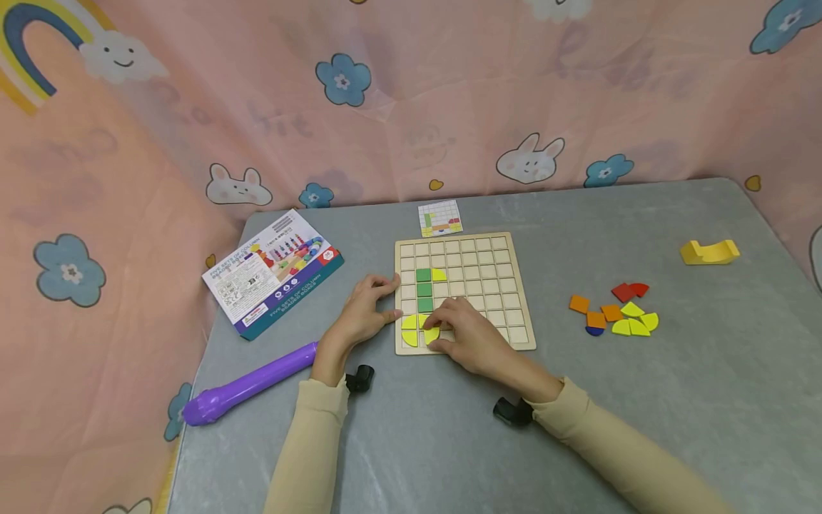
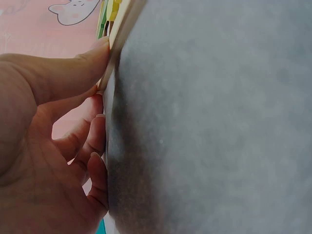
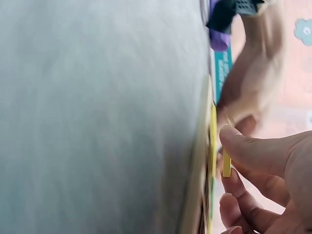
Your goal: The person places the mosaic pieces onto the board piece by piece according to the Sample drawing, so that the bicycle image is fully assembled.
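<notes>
A wooden grid board (image 1: 488,285) lies on the grey table. My left hand (image 1: 361,312) rests at the board's left edge, its thumb and fingertips touching the side. With thumb and fingers, my right hand (image 1: 474,338) pinches a yellow quarter-circle tile (image 3: 227,164) just over the board's lower left cells. Beside that hand, yellow quarter-circle tiles (image 1: 409,338) lie in the grid. Green square tiles (image 1: 424,289) form a column above them, and another yellow quarter-circle tile (image 1: 439,275) sits right of the top green one. The right fingers partly cover the lower left cells.
A pattern card (image 1: 440,218) lies behind the board. To the right are loose orange squares (image 1: 579,304), yellow quarter circles (image 1: 638,328), red pieces (image 1: 623,292) and a blue piece (image 1: 595,331). Farther right stands a yellow curved block (image 1: 709,253). A box (image 1: 272,275) and purple tube (image 1: 257,382) lie left.
</notes>
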`<state>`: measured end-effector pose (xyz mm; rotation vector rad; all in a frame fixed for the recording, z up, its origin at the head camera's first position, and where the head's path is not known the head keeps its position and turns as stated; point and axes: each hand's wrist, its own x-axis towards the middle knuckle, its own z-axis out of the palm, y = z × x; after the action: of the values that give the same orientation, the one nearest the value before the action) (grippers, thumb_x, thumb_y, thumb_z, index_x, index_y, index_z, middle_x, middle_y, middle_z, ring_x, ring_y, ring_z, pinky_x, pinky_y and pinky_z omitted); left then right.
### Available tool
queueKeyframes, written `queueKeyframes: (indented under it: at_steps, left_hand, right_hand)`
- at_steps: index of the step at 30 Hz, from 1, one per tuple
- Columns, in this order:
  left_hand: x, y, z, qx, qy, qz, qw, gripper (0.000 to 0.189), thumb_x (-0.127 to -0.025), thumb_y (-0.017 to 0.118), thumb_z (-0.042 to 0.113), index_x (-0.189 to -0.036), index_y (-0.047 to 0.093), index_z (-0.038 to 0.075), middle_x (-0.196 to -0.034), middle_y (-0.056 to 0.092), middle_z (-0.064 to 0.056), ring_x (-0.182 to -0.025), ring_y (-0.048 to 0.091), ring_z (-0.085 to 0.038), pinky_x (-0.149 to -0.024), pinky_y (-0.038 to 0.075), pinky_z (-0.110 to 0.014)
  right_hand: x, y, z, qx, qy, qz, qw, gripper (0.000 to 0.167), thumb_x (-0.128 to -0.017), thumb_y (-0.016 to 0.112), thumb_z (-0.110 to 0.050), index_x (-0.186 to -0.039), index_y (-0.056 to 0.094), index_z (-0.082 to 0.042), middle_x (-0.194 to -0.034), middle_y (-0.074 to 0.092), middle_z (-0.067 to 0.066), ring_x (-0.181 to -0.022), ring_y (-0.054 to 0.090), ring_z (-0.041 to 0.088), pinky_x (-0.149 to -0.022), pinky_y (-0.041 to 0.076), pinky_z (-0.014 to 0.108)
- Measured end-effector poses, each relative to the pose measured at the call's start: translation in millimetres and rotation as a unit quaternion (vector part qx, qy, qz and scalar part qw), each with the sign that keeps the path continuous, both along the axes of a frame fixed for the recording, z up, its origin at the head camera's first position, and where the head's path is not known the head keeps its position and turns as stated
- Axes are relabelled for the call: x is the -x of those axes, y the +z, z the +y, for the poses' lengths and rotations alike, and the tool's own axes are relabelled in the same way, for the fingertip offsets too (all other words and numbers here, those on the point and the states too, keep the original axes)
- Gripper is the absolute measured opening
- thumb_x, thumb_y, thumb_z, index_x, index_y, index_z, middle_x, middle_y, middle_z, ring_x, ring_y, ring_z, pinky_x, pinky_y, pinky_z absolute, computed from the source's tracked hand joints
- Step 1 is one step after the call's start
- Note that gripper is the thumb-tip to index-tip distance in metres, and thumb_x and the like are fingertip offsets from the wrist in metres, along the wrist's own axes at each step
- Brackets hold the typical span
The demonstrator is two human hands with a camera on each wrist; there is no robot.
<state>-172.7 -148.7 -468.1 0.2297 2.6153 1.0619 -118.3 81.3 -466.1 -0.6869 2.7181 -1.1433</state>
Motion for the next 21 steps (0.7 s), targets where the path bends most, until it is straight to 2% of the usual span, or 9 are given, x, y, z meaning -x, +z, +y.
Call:
queueKeyframes:
  at_steps: [4, 11, 21]
  left_hand:
    - [0.0, -0.1, 0.0, -0.001, -0.003, 0.002, 1.0, 0.068, -0.097, 0.078, 0.016, -0.158, 0.048, 0.015, -0.147, 0.051, -0.013, -0.139, 0.042, -0.035, -0.118, 0.034, -0.055]
    - [0.2, -0.2, -0.7, 0.001, -0.006, 0.009, 0.9999, 0.068, -0.097, 0.078, 0.015, -0.158, 0.049, 0.014, -0.147, 0.052, -0.014, -0.139, 0.043, -0.034, -0.119, 0.034, -0.055]
    - [0.4, 0.9, -0.3, -0.001, -0.01, 0.008, 0.9999, 0.068, -0.097, 0.078, 0.015, -0.158, 0.048, 0.014, -0.147, 0.052, -0.015, -0.14, 0.043, -0.035, -0.119, 0.033, -0.055]
  right_hand:
    - [-1.0, -3.1, -8, -0.018, 0.005, -0.004, 0.9998, 0.021, -0.088, 0.085, -0.006, -0.108, 0.079, -0.011, -0.107, 0.068, 0.002, -0.1, 0.055, 0.019, -0.09, 0.051, 0.039]
    - [-0.7, -1.4, -11, -0.02, -0.011, -0.014, 0.9996, 0.02, -0.088, 0.085, -0.005, -0.107, 0.08, -0.011, -0.107, 0.065, 0.002, -0.102, 0.056, 0.02, -0.09, 0.053, 0.04]
    - [-0.9, -0.6, -14, -0.015, -0.024, -0.004, 0.9996, 0.012, -0.086, 0.086, -0.004, -0.096, 0.082, -0.01, -0.1, 0.066, 0.002, -0.099, 0.058, 0.021, -0.086, 0.054, 0.04]
